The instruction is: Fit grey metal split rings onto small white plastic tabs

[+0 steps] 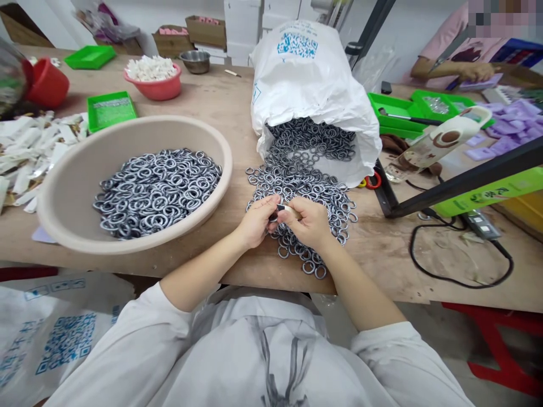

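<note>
My left hand (pixel 259 221) and my right hand (pixel 309 221) meet over a spread of grey rings (pixel 297 183) on the table. My right hand is closed around a small tool (pixel 287 209) with a pale handle and a dark part toward its front; its exact kind is hidden by the fingers. The fingers of my left hand pinch together at the tool's front end, apparently around a ring that is mostly covered. More rings spill from the mouth of a white woven sack (pixel 316 85) lying just beyond my hands. On the left, a wide beige basin (pixel 63 198) holds a heap of similar rings.
Green trays (pixel 111 117), a pink bowl of white pieces (pixel 163 90) and a metal bowl (pixel 195 63) stand behind the basin. At right are a black metal frame (pixel 458 186), a bottle (pixel 436 141) and a cable (pixel 424 277). Another person's hand (pixel 477 72) works at the far right.
</note>
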`<state>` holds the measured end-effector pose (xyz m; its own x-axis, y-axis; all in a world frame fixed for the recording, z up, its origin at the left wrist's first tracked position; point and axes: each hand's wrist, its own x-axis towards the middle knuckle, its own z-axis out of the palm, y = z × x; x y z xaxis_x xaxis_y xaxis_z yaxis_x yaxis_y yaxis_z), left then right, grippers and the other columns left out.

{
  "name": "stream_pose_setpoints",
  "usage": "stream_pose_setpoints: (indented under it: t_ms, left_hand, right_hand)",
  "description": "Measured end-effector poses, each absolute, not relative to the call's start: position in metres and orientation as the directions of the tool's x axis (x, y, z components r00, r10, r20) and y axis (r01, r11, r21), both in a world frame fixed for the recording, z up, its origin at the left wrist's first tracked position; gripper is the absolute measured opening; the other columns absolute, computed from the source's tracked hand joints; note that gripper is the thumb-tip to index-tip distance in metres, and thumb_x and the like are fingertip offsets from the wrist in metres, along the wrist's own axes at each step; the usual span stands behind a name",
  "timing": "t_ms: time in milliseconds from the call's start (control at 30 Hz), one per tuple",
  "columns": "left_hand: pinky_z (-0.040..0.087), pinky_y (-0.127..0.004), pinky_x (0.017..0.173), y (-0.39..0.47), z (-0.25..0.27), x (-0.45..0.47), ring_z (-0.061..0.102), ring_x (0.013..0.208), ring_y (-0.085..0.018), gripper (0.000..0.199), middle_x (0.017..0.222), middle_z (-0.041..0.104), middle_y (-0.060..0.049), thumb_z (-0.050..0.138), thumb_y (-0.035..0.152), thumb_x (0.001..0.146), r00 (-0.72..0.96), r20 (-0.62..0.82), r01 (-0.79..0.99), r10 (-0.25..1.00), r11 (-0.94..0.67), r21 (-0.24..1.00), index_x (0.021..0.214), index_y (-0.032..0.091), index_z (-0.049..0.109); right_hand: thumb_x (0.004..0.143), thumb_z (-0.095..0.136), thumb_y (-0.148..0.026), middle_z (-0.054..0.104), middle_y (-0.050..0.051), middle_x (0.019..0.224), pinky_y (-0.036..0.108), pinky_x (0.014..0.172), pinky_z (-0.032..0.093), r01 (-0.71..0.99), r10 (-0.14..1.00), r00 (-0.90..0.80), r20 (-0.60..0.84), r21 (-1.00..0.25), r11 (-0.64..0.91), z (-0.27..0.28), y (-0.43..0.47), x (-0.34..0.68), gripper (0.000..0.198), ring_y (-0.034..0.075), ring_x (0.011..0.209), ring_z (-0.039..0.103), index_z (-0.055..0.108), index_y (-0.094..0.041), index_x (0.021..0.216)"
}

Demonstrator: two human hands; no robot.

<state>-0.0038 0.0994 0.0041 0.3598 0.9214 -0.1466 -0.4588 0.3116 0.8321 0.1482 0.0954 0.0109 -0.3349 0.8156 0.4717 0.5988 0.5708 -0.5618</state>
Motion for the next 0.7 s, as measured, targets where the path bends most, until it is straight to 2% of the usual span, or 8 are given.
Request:
stream_pose_setpoints:
  t_ms: [167, 300, 367, 433, 533, 600, 700]
  left_hand:
    - [0.025, -0.015, 0.036, 0.097, 0.005, -0.005, 0.036, 0.037, -0.004, 0.042, 0.053, 0.047, 0.007, 0.071, 0.051, 0.075, 0.396, -0.142, -0.442, 0.907, 0.324, 0.837, 0.073, 0.019, 0.045]
    - [0.030, -0.016, 0.038, 0.093, 0.009, -0.006, 0.039, 0.039, -0.003, 0.044, 0.055, 0.052, 0.004, 0.071, 0.053, 0.077, 0.538, -0.061, -0.422, 0.841, 0.331, 0.844, 0.067, 0.017, 0.047]
    - [0.035, -0.016, 0.039, 0.095, 0.011, -0.009, 0.041, 0.040, -0.004, 0.043, 0.057, 0.054, 0.003, 0.071, 0.051, 0.077, 0.533, -0.047, -0.456, 0.845, 0.334, 0.825, 0.067, 0.016, 0.048]
    - [0.042, -0.017, 0.041, 0.100, 0.013, -0.014, 0.046, 0.042, -0.004, 0.036, 0.062, 0.057, 0.003, 0.071, 0.046, 0.079, 0.454, -0.061, -0.508, 0.889, 0.315, 0.802, 0.072, 0.015, 0.053]
    - [0.046, -0.016, 0.045, 0.109, 0.015, -0.021, 0.054, 0.048, -0.005, 0.020, 0.067, 0.061, 0.002, 0.068, 0.032, 0.083, 0.343, -0.096, -0.567, 0.934, 0.287, 0.772, 0.092, 0.014, 0.063]
    - [0.048, -0.016, 0.046, 0.114, 0.015, -0.023, 0.058, 0.052, -0.006, 0.018, 0.069, 0.063, 0.002, 0.063, 0.023, 0.084, 0.293, -0.149, -0.585, 0.944, 0.301, 0.753, 0.101, 0.015, 0.064]
    - [0.050, -0.017, 0.046, 0.116, 0.015, -0.021, 0.060, 0.053, -0.007, 0.011, 0.072, 0.065, 0.000, 0.055, 0.019, 0.085, 0.241, -0.279, -0.599, 0.929, 0.369, 0.710, 0.089, 0.013, 0.063]
  right_hand:
    - [0.094, 0.042, -0.060, 0.049, -0.001, 0.056, 0.027, 0.058, 0.030, 0.615, 0.849, -0.345, 0.400, -0.587, 0.526, 0.009, 0.100, 0.151, 0.053, 0.013, 0.056, 0.045, 0.059, -0.019, 0.063]
    - [0.095, 0.038, -0.060, 0.049, -0.001, 0.055, 0.027, 0.058, 0.030, 0.693, 0.942, -0.097, 0.321, -0.658, 0.295, 0.004, 0.120, 0.168, 0.054, 0.013, 0.056, 0.044, 0.056, -0.020, 0.063]
    - [0.094, 0.041, -0.060, 0.054, 0.000, 0.058, 0.027, 0.058, 0.029, 0.793, 0.961, 0.012, 0.277, -0.588, 0.160, 0.003, 0.128, 0.175, 0.051, 0.015, 0.059, 0.048, 0.060, -0.020, 0.068]
    - [0.090, 0.049, -0.060, 0.064, 0.003, 0.071, 0.028, 0.060, 0.029, 0.890, 0.973, 0.015, 0.230, -0.447, 0.092, 0.003, 0.131, 0.176, 0.045, 0.018, 0.068, 0.054, 0.067, -0.020, 0.079]
    - [0.085, 0.059, -0.058, 0.069, 0.007, 0.093, 0.028, 0.062, 0.032, 0.965, 0.985, -0.079, 0.152, -0.237, 0.114, 0.003, 0.129, 0.167, 0.038, 0.021, 0.080, 0.060, 0.072, -0.022, 0.091]
    - [0.088, 0.059, -0.050, 0.069, 0.009, 0.097, 0.029, 0.062, 0.033, 0.981, 0.990, -0.108, 0.094, -0.152, 0.122, 0.002, 0.128, 0.160, 0.032, 0.022, 0.081, 0.062, 0.073, -0.022, 0.092]
    - [0.093, 0.054, -0.038, 0.069, 0.013, 0.098, 0.031, 0.062, 0.036, 0.987, 0.994, -0.105, 0.045, -0.114, 0.109, 0.000, 0.129, 0.155, 0.026, 0.023, 0.082, 0.064, 0.072, -0.020, 0.093]
